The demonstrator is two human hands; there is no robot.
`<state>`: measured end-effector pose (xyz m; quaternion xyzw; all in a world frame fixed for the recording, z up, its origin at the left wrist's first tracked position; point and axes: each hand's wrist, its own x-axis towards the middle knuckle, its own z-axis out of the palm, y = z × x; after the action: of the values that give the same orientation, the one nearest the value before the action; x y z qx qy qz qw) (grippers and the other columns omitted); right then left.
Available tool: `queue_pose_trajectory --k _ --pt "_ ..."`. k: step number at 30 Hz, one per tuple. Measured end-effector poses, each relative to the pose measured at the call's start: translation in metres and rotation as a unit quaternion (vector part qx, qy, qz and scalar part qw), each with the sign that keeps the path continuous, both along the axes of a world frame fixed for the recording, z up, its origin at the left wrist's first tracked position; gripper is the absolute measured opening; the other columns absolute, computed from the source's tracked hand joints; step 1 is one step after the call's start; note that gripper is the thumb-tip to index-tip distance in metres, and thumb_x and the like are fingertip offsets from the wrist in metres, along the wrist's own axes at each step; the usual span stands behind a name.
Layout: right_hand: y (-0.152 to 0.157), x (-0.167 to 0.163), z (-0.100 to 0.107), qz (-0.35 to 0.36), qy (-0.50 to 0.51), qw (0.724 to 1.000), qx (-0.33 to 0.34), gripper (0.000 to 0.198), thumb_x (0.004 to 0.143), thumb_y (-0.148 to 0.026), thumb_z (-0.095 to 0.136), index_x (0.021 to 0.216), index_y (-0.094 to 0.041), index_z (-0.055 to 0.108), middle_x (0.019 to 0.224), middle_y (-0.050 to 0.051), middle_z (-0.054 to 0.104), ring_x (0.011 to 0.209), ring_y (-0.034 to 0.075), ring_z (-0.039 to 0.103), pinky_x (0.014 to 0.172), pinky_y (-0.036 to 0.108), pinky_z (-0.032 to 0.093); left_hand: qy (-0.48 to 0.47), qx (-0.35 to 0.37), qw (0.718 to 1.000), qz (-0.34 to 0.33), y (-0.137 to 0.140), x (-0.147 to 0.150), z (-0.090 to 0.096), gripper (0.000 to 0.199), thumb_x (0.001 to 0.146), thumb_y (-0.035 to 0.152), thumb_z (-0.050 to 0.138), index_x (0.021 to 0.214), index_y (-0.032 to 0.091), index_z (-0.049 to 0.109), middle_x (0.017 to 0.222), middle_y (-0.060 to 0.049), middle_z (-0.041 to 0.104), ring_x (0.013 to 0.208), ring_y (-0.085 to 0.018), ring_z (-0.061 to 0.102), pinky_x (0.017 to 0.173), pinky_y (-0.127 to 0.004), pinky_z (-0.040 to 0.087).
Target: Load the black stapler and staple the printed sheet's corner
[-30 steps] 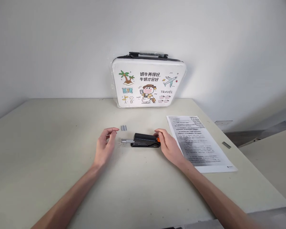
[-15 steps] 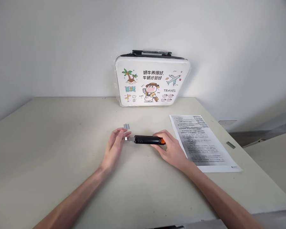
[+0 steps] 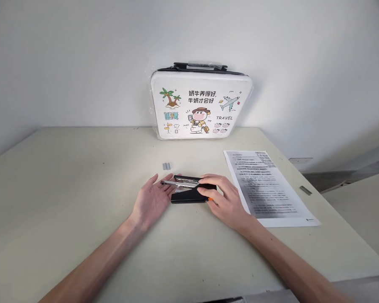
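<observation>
A black stapler (image 3: 186, 197) is turned on its side, its metal staple channel showing between the two spread halves. My right hand (image 3: 225, 198) grips it at the rear end, where a bit of orange shows. My left hand (image 3: 152, 198) lies palm up with fingers spread, close by the front end; its fingertips reach behind the stapler and are partly hidden, so I cannot tell if they touch it. Just beyond the left fingers, two short grey strips of staples (image 3: 166, 166) rest side by side on the table.
A printed sheet of paper (image 3: 268, 189) lies to the right on the pale table (image 3: 66, 181). Another grey staple strip (image 3: 305, 190) sits near the right edge. A white cartoon-printed case (image 3: 202, 105) with a black handle stands against the wall at the back.
The stapler has been rolled over in my right hand, so its opened side and metal channel now show. My left hand has turned palm up and its fingers have opened away from the metal end.
</observation>
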<state>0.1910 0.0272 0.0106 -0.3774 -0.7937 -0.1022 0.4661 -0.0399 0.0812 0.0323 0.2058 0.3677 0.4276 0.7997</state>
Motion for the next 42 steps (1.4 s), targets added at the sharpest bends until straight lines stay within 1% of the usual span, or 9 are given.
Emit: queue_pose_trajectory --k 6,10,14,17,21,26,30,36,42 --pt "0.001 -0.002 0.0 -0.003 -0.003 1.0 0.008 0.048 0.09 0.006 0.049 0.116 -0.032 0.065 0.114 0.004 0.075 0.114 0.022 0.071 0.087 0.041 0.063 0.08 0.054 0.995 -0.041 0.001 -0.001 -0.001 0.028 0.095 0.039 0.06 0.105 0.017 0.073 0.115 -0.015 0.076 0.114 -0.033 0.072 0.102 -0.049 0.058" --pt "0.0 -0.003 0.001 -0.017 -0.004 1.0 0.018 0.05 0.089 0.007 0.047 0.115 -0.031 0.064 0.114 0.005 0.074 0.112 0.022 0.071 0.085 0.041 0.063 0.064 0.035 0.997 -0.019 0.001 -0.002 0.0 0.024 0.095 0.033 0.06 0.103 0.016 0.075 0.107 -0.013 0.076 0.111 -0.031 0.073 0.102 -0.047 0.058" --pt "0.001 -0.001 0.001 -0.021 0.012 0.999 0.024 0.05 0.087 0.008 0.048 0.115 -0.029 0.064 0.113 0.006 0.073 0.112 0.024 0.071 0.085 0.042 0.063 0.041 0.02 0.999 0.008 0.004 -0.002 -0.002 0.021 0.098 0.027 0.057 0.099 0.017 0.075 0.115 -0.012 0.075 0.113 -0.028 0.071 0.105 -0.044 0.058" --pt "0.001 0.001 0.0 -0.026 0.015 0.999 0.019 0.05 0.087 0.008 0.049 0.116 -0.03 0.064 0.115 0.006 0.073 0.113 0.023 0.071 0.087 0.042 0.062 0.042 0.016 0.999 0.004 0.006 -0.003 -0.004 0.024 0.101 0.023 0.054 0.097 0.015 0.076 0.116 -0.013 0.076 0.115 -0.025 0.071 0.107 -0.039 0.057" --pt "0.002 0.003 -0.001 -0.042 0.014 0.999 0.01 0.05 0.088 0.008 0.049 0.115 -0.031 0.065 0.116 0.005 0.073 0.115 0.024 0.071 0.089 0.044 0.062 0.074 0.048 0.996 -0.03 0.005 -0.005 -0.007 0.028 0.105 0.028 0.056 0.102 0.013 0.079 0.115 -0.014 0.078 0.119 -0.026 0.071 0.11 -0.036 0.054" --pt "0.002 0.007 -0.001 -0.053 0.019 0.998 0.012 0.048 0.089 0.007 0.049 0.115 -0.031 0.066 0.115 0.006 0.074 0.116 0.025 0.071 0.09 0.045 0.061 0.116 0.125 0.983 -0.067 0.002 -0.007 -0.012 0.027 0.101 0.035 0.069 0.11 0.012 0.079 0.128 -0.016 0.076 0.12 -0.025 0.071 0.114 -0.037 0.05" --pt "0.003 0.01 -0.002 -0.056 0.019 0.998 0.011 0.048 0.09 0.006 0.049 0.116 -0.031 0.066 0.117 0.006 0.073 0.116 0.025 0.07 0.091 0.046 0.061 0.112 0.125 0.984 -0.062 0.003 -0.008 -0.013 0.027 0.101 0.038 0.068 0.109 0.014 0.079 0.126 -0.016 0.076 0.119 -0.025 0.072 0.109 -0.039 0.054" --pt "0.003 0.009 -0.001 -0.047 0.015 0.999 0.015 0.048 0.089 0.007 0.05 0.115 -0.03 0.066 0.116 0.006 0.073 0.115 0.024 0.071 0.09 0.045 0.061 0.124 0.127 0.98 -0.086 0.005 -0.011 -0.012 0.038 0.102 0.05 0.066 0.114 0.016 0.079 0.124 -0.015 0.077 0.113 -0.024 0.072 0.102 -0.034 0.056" --pt "0.002 0.009 -0.002 -0.055 0.014 0.998 0.009 0.049 0.09 0.006 0.047 0.115 -0.031 0.066 0.116 0.005 0.074 0.116 0.025 0.071 0.09 0.045 0.06 0.138 0.125 0.978 -0.092 0.002 -0.009 -0.01 0.027 0.101 0.039 0.069 0.108 0.015 0.079 0.116 -0.013 0.078 0.105 -0.023 0.074 0.101 -0.037 0.058"
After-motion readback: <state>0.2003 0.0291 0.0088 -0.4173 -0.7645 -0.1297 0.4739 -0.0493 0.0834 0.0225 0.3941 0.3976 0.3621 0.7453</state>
